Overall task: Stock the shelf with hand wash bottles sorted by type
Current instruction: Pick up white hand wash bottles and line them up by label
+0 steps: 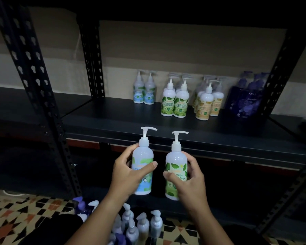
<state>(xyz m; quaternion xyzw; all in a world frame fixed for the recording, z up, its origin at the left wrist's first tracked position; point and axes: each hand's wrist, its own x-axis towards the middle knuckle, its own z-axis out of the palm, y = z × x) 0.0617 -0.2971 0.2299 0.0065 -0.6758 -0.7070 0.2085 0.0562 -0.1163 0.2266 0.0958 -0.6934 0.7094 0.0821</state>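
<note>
The left hand (126, 172) is wrapping its fingers (149, 166) round a blue-labelled bottle (143, 171), thumb lying across the label. The right hand (187, 177) is gripping a green-labelled bottle (176, 172) the same way. Both are smooth, rounded white plastic pump bottles, being held upright, side by side, just below the front edge of the dark shelf (184, 128). Toward the shelf's back edge, grouped bottles are standing: blue pair (144, 92), green group (175, 101), yellow group (208, 101), purple group (245, 101).

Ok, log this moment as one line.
left hand: holds blue bottle | right hand: holds green bottle | shelf: four sorted groups
</note>
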